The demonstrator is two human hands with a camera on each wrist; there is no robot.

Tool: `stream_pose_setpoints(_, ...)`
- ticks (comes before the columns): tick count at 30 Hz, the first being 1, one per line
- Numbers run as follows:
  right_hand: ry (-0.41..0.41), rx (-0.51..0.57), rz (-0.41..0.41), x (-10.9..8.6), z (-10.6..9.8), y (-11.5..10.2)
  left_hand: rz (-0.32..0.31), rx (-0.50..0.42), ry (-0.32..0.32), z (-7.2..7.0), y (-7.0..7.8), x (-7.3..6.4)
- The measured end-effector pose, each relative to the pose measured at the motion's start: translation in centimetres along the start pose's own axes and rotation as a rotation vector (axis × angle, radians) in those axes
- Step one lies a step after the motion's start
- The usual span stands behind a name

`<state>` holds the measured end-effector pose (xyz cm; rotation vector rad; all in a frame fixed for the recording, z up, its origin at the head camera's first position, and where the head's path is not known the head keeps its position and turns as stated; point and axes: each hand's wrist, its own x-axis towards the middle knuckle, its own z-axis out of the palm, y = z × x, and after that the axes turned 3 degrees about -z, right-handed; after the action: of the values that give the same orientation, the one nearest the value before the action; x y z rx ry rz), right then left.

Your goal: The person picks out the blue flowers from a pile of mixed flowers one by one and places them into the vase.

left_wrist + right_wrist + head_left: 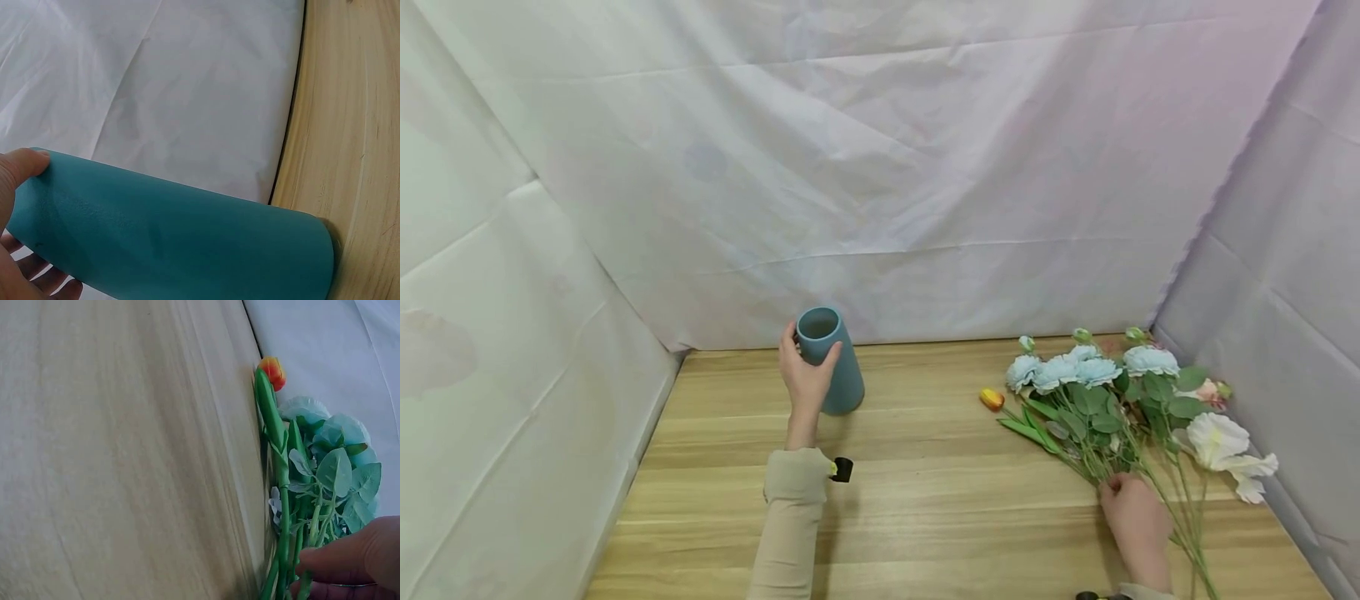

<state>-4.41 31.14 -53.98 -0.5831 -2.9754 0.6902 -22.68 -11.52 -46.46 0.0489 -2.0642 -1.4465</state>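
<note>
A blue-teal vase (844,375) stands upright on the table, tapering to a round open mouth. My left hand (805,372) grips it near the top, thumb on one side and fingers round the other; the vase's smooth side (169,231) fills the lower left wrist view. At the right, my right hand (1135,517) pinches stems in a bunch of artificial flowers. Among them are light blue blooms (1055,372), an orange-yellow tulip (992,399) and a white flower (1217,440). In the right wrist view, the thumb and fingers hold green stems (284,531) below the leaves; exactly which stems is hidden.
The wooden table (925,492) meets a white cloth backdrop (880,183) behind the vase. More cloth hangs at the left (490,333) and right (1292,250). Long loose stems (1197,533) reach towards the table's front right, beside the right hand.
</note>
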Motion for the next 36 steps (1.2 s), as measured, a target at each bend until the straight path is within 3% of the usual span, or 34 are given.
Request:
stream_pose_setpoints(9, 0.036, 0.000, -0.043, 0.0, 0.2, 0.2, -0.003, 0.005, 0.004, 0.0, -0.2, -0.1)
stream_pose_setpoints(18, 0.211, 0.091, -0.091, -0.3, 0.2, -0.3, -0.010, 0.012, 0.001, -0.1, -0.2, -0.1)
stream_pose_setpoints(27, 0.385, 0.132, -0.249, -0.7, -0.2, -1.7, -0.023, 0.040, -0.018, -0.3, -0.1, 0.1)
stream_pose_setpoints(36, 0.420, 0.201, -0.230, -1.1, -1.0, -3.8, -0.017, 0.064, -0.033, -0.6, 0.3, 0.1)
